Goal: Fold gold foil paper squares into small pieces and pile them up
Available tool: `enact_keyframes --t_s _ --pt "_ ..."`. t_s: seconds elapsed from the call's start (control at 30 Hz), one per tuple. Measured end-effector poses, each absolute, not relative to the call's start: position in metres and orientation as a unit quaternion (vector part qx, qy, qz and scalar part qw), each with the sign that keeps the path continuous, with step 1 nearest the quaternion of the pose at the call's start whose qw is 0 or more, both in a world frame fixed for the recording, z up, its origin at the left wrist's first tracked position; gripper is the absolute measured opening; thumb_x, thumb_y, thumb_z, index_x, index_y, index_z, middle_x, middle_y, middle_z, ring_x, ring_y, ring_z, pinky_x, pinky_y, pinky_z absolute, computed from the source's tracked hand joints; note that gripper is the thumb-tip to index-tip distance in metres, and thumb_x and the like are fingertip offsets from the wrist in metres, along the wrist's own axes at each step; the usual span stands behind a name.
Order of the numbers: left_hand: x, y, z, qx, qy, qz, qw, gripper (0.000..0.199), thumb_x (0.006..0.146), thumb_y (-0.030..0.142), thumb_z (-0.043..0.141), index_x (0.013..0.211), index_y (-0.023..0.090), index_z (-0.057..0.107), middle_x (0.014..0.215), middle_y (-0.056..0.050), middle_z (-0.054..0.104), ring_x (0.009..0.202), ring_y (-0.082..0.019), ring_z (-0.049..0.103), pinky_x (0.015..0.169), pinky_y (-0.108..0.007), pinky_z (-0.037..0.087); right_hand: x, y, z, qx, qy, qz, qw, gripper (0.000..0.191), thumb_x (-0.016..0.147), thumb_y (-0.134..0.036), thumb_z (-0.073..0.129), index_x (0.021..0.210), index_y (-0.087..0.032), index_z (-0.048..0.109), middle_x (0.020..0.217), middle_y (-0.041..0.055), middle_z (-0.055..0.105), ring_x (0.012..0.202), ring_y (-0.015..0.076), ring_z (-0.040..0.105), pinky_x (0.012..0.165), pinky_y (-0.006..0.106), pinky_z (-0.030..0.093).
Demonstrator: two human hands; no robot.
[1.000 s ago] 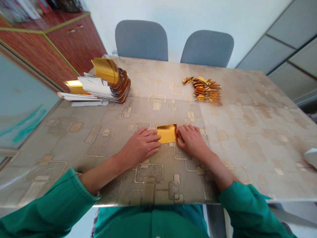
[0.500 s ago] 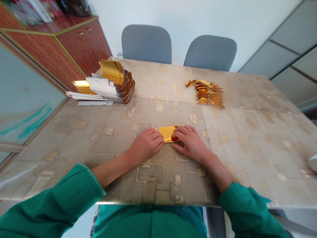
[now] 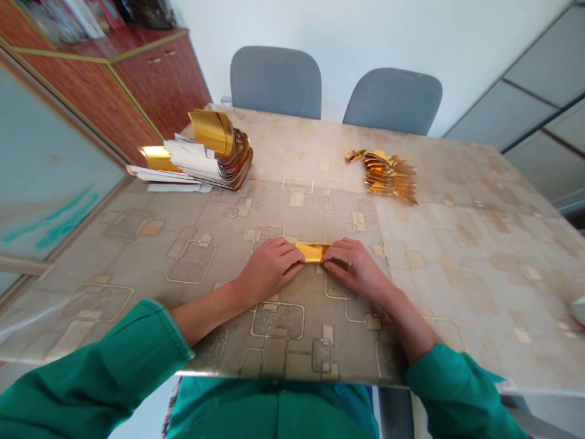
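Observation:
A narrow folded strip of gold foil paper [image 3: 313,252] lies on the patterned tablecloth [image 3: 292,341], held at both ends. My left hand [image 3: 275,263] is closed on its left end, fingertips pressed together at the edge. On the right end, my right hand [image 3: 354,265] pinches the paper between thumb and fingers. Farther back on the left stands a stack of gold and white paper sheets [image 3: 214,155], curled over at the top. Toward the back right lies a bunch of folded gold paper pieces [image 3: 390,174], pressed close together.
Two grey chairs [image 3: 276,82] stand against the far side of the table. To the left is a reddish wooden cabinet [image 3: 159,79] with things on top. A whitish object [image 3: 579,310] is cut off at the right edge.
The gold paper has become narrower from front to back, folded over by my hands. My right hand has shifted slightly right. The whole view has shifted a little.

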State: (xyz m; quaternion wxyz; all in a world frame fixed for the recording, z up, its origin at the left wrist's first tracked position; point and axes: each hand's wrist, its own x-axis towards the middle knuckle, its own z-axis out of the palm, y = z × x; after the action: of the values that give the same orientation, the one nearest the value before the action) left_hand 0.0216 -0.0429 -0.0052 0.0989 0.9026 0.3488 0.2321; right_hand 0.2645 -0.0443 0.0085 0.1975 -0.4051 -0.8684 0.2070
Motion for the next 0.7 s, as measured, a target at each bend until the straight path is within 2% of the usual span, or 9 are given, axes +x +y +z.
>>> enact_keyframes --t_s 0.1,0.27,0.47,0.7 --pt "0.023 -0.044 -0.007 0.888 0.359 0.256 0.129 0.009 0.095 0.02 0.056 0.09 0.016 0.063 0.088 -0.004 0.068 0.085 -0.019 0.061 0.079 -0.032 0.049 0.266 -0.045 0.012 -0.406 -0.861 0.236 0.194 0.011 0.094 -0.023 0.057 0.088 -0.021 0.066 0.084 0.001 0.07 0.08 0.0162 0.058 0.077 0.031 0.037" --pt "0.026 -0.043 -0.009 0.865 0.398 0.264 0.15 0.007 0.095 0.02 0.058 0.098 0.017 0.063 0.094 -0.004 0.071 0.088 -0.02 0.063 0.082 -0.034 0.049 0.265 -0.045 0.012 -0.438 -0.832 0.257 0.223 0.018 0.097 -0.027 0.053 0.088 -0.021 0.068 0.077 0.0002 0.07 0.073 0.0156 0.057 0.073 0.03 0.038" --pt "0.033 -0.041 -0.01 0.844 0.454 0.246 0.147 0.013 0.091 0.02 0.063 0.104 0.018 0.063 0.091 -0.003 0.071 0.083 -0.021 0.063 0.08 -0.035 0.048 0.261 -0.04 -0.002 -0.498 -0.807 0.201 0.244 0.015 0.094 -0.027 0.059 0.084 -0.022 0.069 0.076 0.0008 0.069 0.073 0.0171 0.056 0.073 0.031 0.037" --pt "0.031 -0.037 -0.01 0.848 0.466 0.221 0.124 0.026 0.092 0.029 0.066 0.115 0.019 0.062 0.097 -0.005 0.07 0.087 -0.022 0.063 0.082 -0.036 0.046 0.256 -0.039 -0.007 -0.537 -0.796 0.17 0.22 0.016 0.093 -0.03 0.062 0.081 -0.022 0.069 0.076 0.0004 0.069 0.074 0.0175 0.054 0.076 0.033 0.036"
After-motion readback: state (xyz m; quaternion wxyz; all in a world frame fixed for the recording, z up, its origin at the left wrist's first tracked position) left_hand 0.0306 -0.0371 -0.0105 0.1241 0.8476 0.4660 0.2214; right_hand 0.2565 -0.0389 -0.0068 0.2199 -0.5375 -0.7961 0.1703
